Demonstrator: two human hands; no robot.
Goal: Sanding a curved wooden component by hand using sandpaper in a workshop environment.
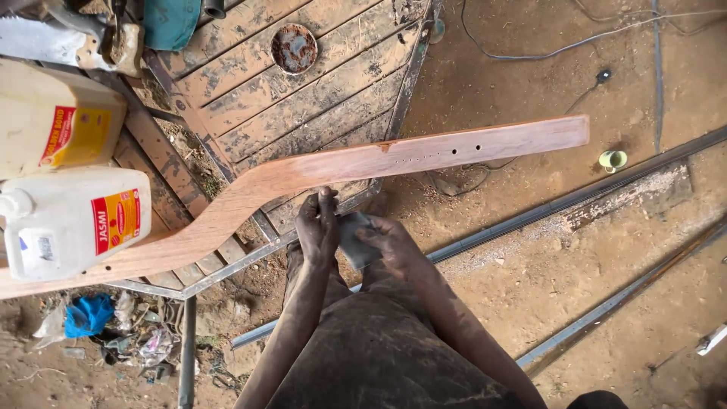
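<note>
— Since both hands are low in the view, where does the curved wooden piece point(303, 178) lie from them?

— It lies just above them, on the far side from the body. Its long axis runs almost from left to right, bent in a soft S: the left end drops low beside the white plastic jug point(68, 220), the right end reaches out straight over the dirt floor point(530, 288). It rests across the metal frame with wooden slats point(303, 91).

— Which hand is nearer to it?

— I judge the left hand point(318, 227). Its fingertips come up to the lower edge of the wood, touching or nearly so; I cannot tell which. The right hand point(390, 242) sits a little lower.

— What do the hands hold?

— Between them is a small grey sheet point(356, 238), perhaps abrasive paper. The right hand's fingers are closed over one side of it, and the left hand's fingers are bent against the other side.

— And the surfaces?

— The wood is reddish, smooth, with a flat face and a row of small holes point(435, 155) near its middle. The sheet looks dull and thin. The slats are grey with dust, and a rusty round lid point(294, 48) lies on them.
</note>
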